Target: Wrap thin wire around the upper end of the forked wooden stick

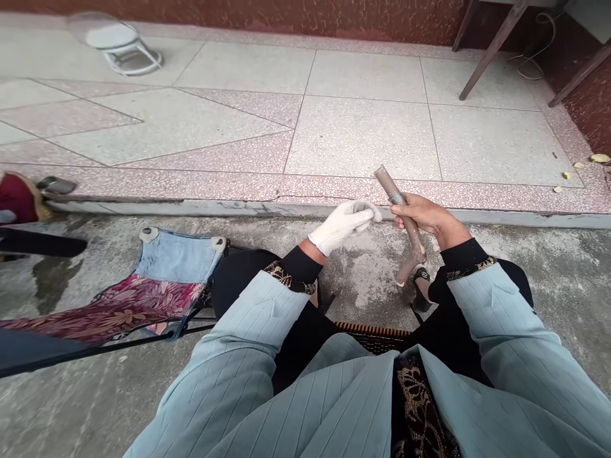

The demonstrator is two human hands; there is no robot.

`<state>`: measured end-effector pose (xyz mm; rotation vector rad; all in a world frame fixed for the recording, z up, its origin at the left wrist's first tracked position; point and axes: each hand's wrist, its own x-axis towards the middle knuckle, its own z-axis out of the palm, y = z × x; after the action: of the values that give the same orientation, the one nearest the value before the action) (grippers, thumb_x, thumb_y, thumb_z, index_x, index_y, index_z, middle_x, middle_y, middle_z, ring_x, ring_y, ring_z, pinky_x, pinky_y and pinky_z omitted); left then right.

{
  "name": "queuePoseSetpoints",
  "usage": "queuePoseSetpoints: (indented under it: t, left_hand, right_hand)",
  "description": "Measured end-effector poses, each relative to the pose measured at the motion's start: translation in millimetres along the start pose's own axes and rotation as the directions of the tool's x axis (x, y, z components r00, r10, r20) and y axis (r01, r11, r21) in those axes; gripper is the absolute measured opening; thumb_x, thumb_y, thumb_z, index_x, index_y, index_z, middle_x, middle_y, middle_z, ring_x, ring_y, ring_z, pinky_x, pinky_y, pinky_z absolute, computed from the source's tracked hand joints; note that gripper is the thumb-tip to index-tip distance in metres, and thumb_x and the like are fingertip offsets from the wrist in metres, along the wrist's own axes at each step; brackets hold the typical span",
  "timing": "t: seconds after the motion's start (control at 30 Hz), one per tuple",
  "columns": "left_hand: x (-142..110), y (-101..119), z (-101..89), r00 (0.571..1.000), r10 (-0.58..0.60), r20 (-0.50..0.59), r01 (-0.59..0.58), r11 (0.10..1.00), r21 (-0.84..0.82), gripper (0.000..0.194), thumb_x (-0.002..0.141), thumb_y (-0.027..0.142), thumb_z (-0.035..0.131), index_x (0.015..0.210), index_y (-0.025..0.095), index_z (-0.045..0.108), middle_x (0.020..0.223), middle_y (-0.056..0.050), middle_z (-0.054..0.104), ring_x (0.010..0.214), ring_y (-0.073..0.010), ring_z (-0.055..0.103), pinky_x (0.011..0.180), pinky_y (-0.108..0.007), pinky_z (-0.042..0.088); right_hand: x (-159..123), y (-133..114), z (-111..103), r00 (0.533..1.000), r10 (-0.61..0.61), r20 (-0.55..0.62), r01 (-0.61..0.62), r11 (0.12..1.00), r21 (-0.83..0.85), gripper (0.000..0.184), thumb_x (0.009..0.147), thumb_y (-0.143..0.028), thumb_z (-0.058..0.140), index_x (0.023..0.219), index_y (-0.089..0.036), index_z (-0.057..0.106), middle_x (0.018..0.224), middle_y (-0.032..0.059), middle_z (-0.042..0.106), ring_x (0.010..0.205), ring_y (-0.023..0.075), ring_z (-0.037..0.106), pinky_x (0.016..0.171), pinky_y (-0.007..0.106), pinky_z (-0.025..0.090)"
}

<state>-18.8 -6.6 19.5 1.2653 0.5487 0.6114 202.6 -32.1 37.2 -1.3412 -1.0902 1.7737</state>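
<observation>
A crooked wooden stick (414, 238) is gripped by my bare right hand (427, 215), its top end leaning up and left and its lower end bending left above the ground. Thin wire-like strands (396, 198) are wound round its upper part, just above my thumb. To the left of the stick is my left hand (348, 224) in a white knitted glove, its fingers pinched together close to the winding. Whatever may lie between those fingertips is too small to make out.
A raised tiled step (358, 140) runs across in front, with a white stool (125, 48) far left and wooden legs (494, 51) at the back right. Beside my left knee stands a folding chair (176, 261) with patterned fabric. A red shoe (19, 197) shows at the left edge.
</observation>
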Motion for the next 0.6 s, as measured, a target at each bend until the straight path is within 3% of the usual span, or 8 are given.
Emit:
queuePoseSetpoints:
  t: [0.1, 0.27, 0.4, 0.5, 0.6]
  left_hand:
    - [-2, 3, -4.8, 1.000, 0.018, 0.018, -0.018, 1.000, -0.008, 0.037, 0.084, 0.048, 0.069, 0.086, 0.011, 0.067, 0.052, 0.007, 0.037, 0.043, -0.0039, 0.023, 0.041, -0.021, 0.015]
    - [1, -5, -7.6, 0.999, -0.023, 0.030, 0.022, 0.999, 0.026, 0.035, 0.085, 0.047, 0.068, 0.087, 0.012, 0.067, 0.052, 0.007, 0.038, 0.042, -0.0040, 0.025, 0.040, -0.020, 0.017]
    - [4, -13, 0.3, 0.991, -0.119, 0.064, 0.117, 0.993, 0.032, 0.028, 0.089, 0.041, 0.065, 0.088, 0.013, 0.065, 0.052, 0.007, 0.040, 0.042, -0.0041, 0.029, 0.040, -0.019, 0.021]
    - [5, -15, 6.2, 0.988, -0.141, 0.059, 0.141, 0.990, -0.003, 0.026, 0.088, 0.039, 0.067, 0.087, 0.013, 0.066, 0.056, 0.004, 0.051, 0.046, -0.0049, 0.041, 0.045, -0.018, 0.032]
    - [8, -17, 4.7, 0.993, -0.073, 0.091, 0.077, 0.996, -0.036, 0.032, 0.084, 0.042, 0.073, 0.089, 0.010, 0.070, 0.077, -0.007, 0.069, 0.070, -0.0119, 0.063, 0.069, -0.025, 0.050]
  right_hand:
    - [0, -1, -2, 0.998, 0.017, -0.053, -0.017, 1.000, 0.000, 0.041, 0.067, -0.028, 0.089, 0.081, -0.018, 0.051, 0.059, -0.0043, 0.054, 0.053, 0.0096, 0.054, 0.054, 0.023, 0.048]
    - [0, 0, 0, 0.985, -0.019, -0.170, 0.024, 0.999, 0.029, 0.035, 0.070, -0.029, 0.087, 0.074, -0.017, 0.054, 0.061, -0.0020, 0.057, 0.053, 0.0091, 0.055, 0.053, 0.023, 0.049]
    - [-5, 3, 10, 0.996, -0.083, 0.015, 0.077, 0.971, 0.225, 0.039, 0.067, -0.031, 0.089, 0.086, -0.017, 0.059, 0.066, -0.0035, 0.057, 0.052, 0.0067, 0.048, 0.048, 0.020, 0.043]
    - [-5, 4, 18, 0.993, -0.094, 0.075, 0.067, 0.950, 0.305, 0.040, 0.066, -0.029, 0.089, 0.087, -0.017, 0.058, 0.059, -0.0063, 0.049, 0.049, 0.0052, 0.041, 0.044, 0.017, 0.038]
    - [-3, 0, 17, 0.994, -0.106, -0.039, 0.113, 0.938, 0.328, 0.036, 0.071, -0.031, 0.085, 0.081, -0.018, 0.053, 0.063, -0.0026, 0.053, 0.053, 0.0070, 0.047, 0.040, 0.016, 0.034]
